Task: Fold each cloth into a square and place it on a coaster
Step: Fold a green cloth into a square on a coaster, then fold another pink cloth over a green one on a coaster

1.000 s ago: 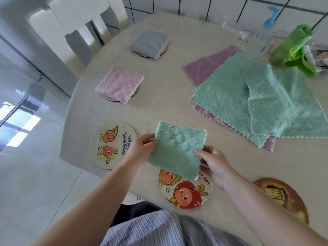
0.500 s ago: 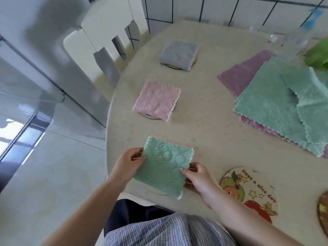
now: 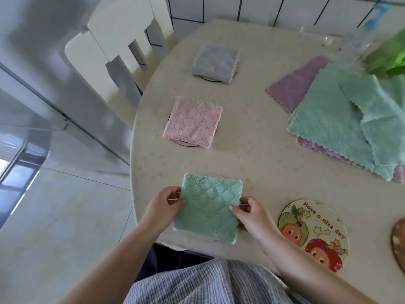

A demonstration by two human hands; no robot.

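Observation:
A folded green cloth [image 3: 209, 208] lies square at the table's near left edge, over a coaster whose pale rim [image 3: 202, 239] just shows below it. My left hand [image 3: 163, 208] pinches the cloth's left edge. My right hand [image 3: 252, 213] pinches its right edge. Farther back, a folded pink cloth [image 3: 192, 121] sits on a coaster [image 3: 187, 143], and a folded grey cloth [image 3: 215, 62] sits on another coaster [image 3: 210, 79]. A bare cartoon coaster [image 3: 313, 234] lies to the right of my right hand.
Unfolded green cloths [image 3: 341, 123] lie over a purple cloth [image 3: 293, 88] at the right. A brown coaster [image 3: 398, 242] is cut off at the right edge. A spray bottle [image 3: 355, 38] and a green bag [image 3: 388, 60] stand at the back right. A white chair [image 3: 122, 47] stands beyond the table's left edge.
Both hands carried the folded green cloth leftward from above the cartoon coaster to the left coaster and lowered it. The view shifted left.

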